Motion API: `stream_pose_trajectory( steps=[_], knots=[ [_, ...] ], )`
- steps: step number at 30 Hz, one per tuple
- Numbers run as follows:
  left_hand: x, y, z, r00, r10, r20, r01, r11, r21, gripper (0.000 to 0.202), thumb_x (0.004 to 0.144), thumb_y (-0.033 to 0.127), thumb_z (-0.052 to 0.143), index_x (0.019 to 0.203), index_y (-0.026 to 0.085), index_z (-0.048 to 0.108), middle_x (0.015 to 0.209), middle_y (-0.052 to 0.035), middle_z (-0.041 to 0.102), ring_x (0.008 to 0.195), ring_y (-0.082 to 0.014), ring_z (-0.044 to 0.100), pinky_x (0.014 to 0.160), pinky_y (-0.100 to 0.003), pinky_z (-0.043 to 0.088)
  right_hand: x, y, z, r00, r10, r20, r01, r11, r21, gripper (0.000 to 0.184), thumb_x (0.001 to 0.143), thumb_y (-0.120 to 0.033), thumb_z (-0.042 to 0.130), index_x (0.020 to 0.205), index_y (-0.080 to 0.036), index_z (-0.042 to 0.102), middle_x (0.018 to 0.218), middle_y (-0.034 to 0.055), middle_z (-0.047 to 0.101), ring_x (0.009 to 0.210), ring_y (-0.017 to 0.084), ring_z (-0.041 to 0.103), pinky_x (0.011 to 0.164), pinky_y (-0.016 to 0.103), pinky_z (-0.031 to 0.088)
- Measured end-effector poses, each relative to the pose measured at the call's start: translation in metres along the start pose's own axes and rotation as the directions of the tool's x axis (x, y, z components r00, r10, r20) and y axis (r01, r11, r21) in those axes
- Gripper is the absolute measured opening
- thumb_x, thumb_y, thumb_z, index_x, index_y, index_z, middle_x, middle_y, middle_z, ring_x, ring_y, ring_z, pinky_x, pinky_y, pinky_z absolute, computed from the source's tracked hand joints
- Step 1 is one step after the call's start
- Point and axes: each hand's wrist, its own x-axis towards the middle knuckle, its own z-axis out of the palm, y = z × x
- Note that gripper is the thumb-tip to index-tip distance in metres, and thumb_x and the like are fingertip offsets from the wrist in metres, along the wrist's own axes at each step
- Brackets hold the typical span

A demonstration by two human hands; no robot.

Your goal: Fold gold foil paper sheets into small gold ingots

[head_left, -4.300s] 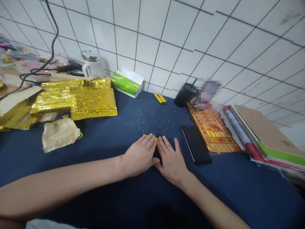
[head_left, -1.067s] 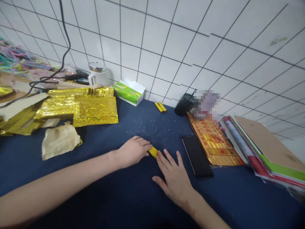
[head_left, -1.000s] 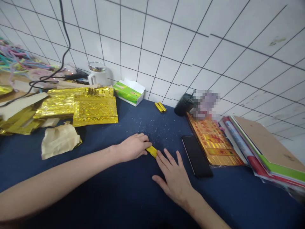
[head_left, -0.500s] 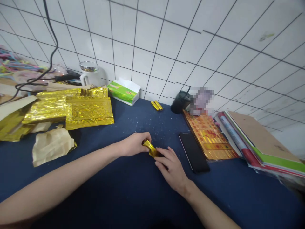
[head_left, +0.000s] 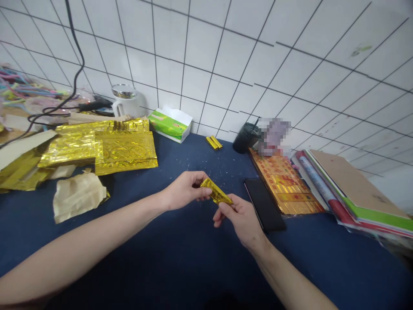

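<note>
A small folded piece of gold foil paper (head_left: 215, 193) is held above the dark blue table (head_left: 180, 267) between both hands. My left hand (head_left: 183, 189) pinches its upper left end, and my right hand (head_left: 240, 217) pinches its lower right end. Two finished gold foil folds (head_left: 214, 142) lie side by side near the tiled wall. A stack of flat gold foil sheets (head_left: 106, 144) rests at the back left of the table.
A black phone (head_left: 263, 205) lies right of my hands, beside a gold-and-red packet (head_left: 284, 181) and stacked folders (head_left: 355, 189). A green tissue box (head_left: 167, 125), white mug (head_left: 124, 101), black cup (head_left: 243, 137), cables and crumpled tan paper (head_left: 79, 196) sit around.
The gold fold lay on the table under my flat hands; both hands have since closed on it and lifted it off the surface.
</note>
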Motion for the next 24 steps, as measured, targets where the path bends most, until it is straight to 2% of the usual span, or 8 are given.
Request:
stream_pose_trajectory(
  steps=[5, 12, 14, 16, 19, 21, 23, 24],
  knots=[
    [0.0, 0.0, 0.001, 0.996, -0.03, -0.089, 0.021, 0.994, -0.109, 0.02, 0.076, 0.03, 0.058, 0.07, 0.012, 0.052, 0.059, -0.0004, 0.062, 0.049, -0.006, 0.052, 0.05, -0.019, 0.04, -0.002, -0.002, 0.006, 0.998, -0.031, -0.062, 0.03, 0.999, -0.024, 0.021, 0.079, -0.036, 0.058, 0.076, -0.016, 0.055, 0.055, -0.0027, 0.062, 0.045, 0.011, 0.059, 0.048, 0.025, 0.049],
    [-0.001, -0.001, 0.005, 0.986, 0.01, -0.168, -0.019, 0.998, -0.058, 0.018, 0.076, 0.028, 0.057, 0.069, 0.013, 0.053, 0.058, 0.0011, 0.06, 0.048, -0.006, 0.051, 0.05, -0.019, 0.041, -0.007, -0.001, 0.007, 0.991, -0.078, -0.111, 0.069, 0.994, -0.079, 0.023, 0.081, -0.037, 0.056, 0.071, -0.017, 0.054, 0.055, -0.0023, 0.062, 0.044, 0.011, 0.059, 0.048, 0.024, 0.048],
    [-0.002, 0.003, 0.003, 0.987, 0.059, -0.147, -0.055, 0.998, 0.03, 0.018, 0.078, 0.029, 0.055, 0.07, 0.013, 0.054, 0.061, 0.0007, 0.06, 0.054, -0.0078, 0.054, 0.056, -0.022, 0.044, -0.007, -0.001, 0.005, 0.987, -0.096, -0.126, 0.081, 0.99, -0.114, 0.024, 0.082, -0.037, 0.055, 0.069, -0.017, 0.054, 0.055, -0.0021, 0.062, 0.044, 0.011, 0.059, 0.048, 0.024, 0.048],
    [-0.005, 0.01, 0.001, 0.983, 0.134, -0.123, -0.109, 0.976, 0.187, 0.019, 0.075, 0.031, 0.06, 0.08, 0.013, 0.056, 0.072, -0.0007, 0.062, 0.067, -0.011, 0.058, 0.065, -0.026, 0.046, -0.007, -0.001, 0.003, 0.989, -0.086, -0.122, 0.07, 0.989, -0.133, 0.023, 0.081, -0.036, 0.055, 0.068, -0.017, 0.054, 0.055, -0.0024, 0.061, 0.044, 0.011, 0.059, 0.047, 0.023, 0.047],
    [-0.011, 0.019, 0.003, 0.979, 0.191, -0.067, -0.142, 0.883, 0.448, 0.046, 0.063, 0.035, 0.073, 0.1, 0.017, 0.054, 0.088, -0.0018, 0.062, 0.08, -0.0155, 0.058, 0.072, -0.028, 0.045, -0.008, -0.002, 0.001, 0.998, -0.038, -0.057, 0.03, 0.99, -0.139, 0.021, 0.08, -0.035, 0.057, 0.07, -0.017, 0.054, 0.054, -0.0033, 0.061, 0.043, 0.01, 0.058, 0.046, 0.023, 0.046],
    [-0.014, 0.022, 0.007, 0.988, 0.151, -0.002, -0.125, 0.824, 0.553, 0.036, 0.069, 0.038, 0.069, 0.096, 0.018, 0.055, 0.08, 0.0002, 0.062, 0.073, -0.0146, 0.058, 0.065, -0.026, 0.044, -0.01, -0.003, 0.001, 1.0, -0.012, -0.002, 0.011, 0.99, -0.138, 0.021, 0.081, -0.035, 0.056, 0.071, -0.017, 0.055, 0.054, -0.0035, 0.06, 0.043, 0.01, 0.058, 0.046, 0.023, 0.047],
    [-0.015, 0.021, 0.011, 0.992, 0.114, 0.052, -0.123, 0.797, 0.592, 0.018, 0.079, 0.035, 0.058, 0.082, 0.018, 0.058, 0.069, 0.0022, 0.061, 0.064, -0.0119, 0.057, 0.058, -0.023, 0.041, -0.011, -0.004, 0.001, 0.999, 0.001, 0.036, 0.004, 0.992, -0.128, 0.021, 0.081, -0.035, 0.055, 0.071, -0.017, 0.054, 0.054, -0.0034, 0.06, 0.044, 0.01, 0.059, 0.046, 0.023, 0.047],
    [-0.015, 0.02, 0.011, 0.991, 0.116, 0.065, -0.132, 0.794, 0.594, 0.017, 0.082, 0.033, 0.054, 0.077, 0.018, 0.058, 0.066, 0.0027, 0.06, 0.061, -0.0108, 0.056, 0.057, -0.021, 0.039, -0.012, -0.005, 0.001, 0.999, 0.006, 0.046, 0.0, 0.992, -0.123, 0.02, 0.081, -0.034, 0.055, 0.071, -0.017, 0.054, 0.054, -0.0034, 0.061, 0.044, 0.01, 0.059, 0.046, 0.023, 0.047]
  ],
)
